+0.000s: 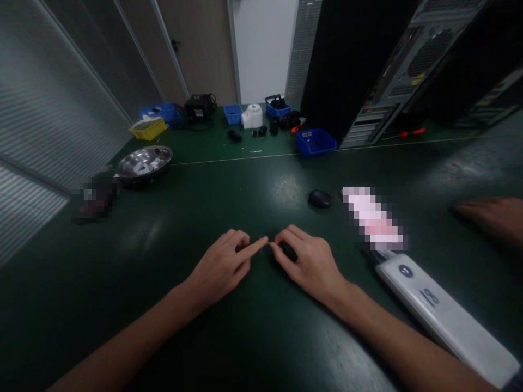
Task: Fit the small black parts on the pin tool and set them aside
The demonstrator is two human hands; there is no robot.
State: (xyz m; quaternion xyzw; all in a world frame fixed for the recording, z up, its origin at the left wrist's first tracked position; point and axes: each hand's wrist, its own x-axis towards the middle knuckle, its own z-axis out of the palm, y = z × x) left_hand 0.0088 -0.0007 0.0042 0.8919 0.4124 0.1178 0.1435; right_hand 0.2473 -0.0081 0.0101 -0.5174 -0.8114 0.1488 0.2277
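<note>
My left hand is at the middle of the dark green table, its index finger stretched to the right and the other fingers partly bent. No object shows in it. Close by, my right hand has thumb and index finger brought together beside that fingertip. A tiny light speck lies between the two hands, too small to name. Under the curled right fingers is a dark patch, either a black thing or shadow; I cannot tell which. Beyond the right hand sits a black computer mouse.
A white long case marked 18 lies right of my forearm, below a blurred-out screen. Another person's hand rests at far right. Farther back are a metal bowl, a yellow bin and a blue bin.
</note>
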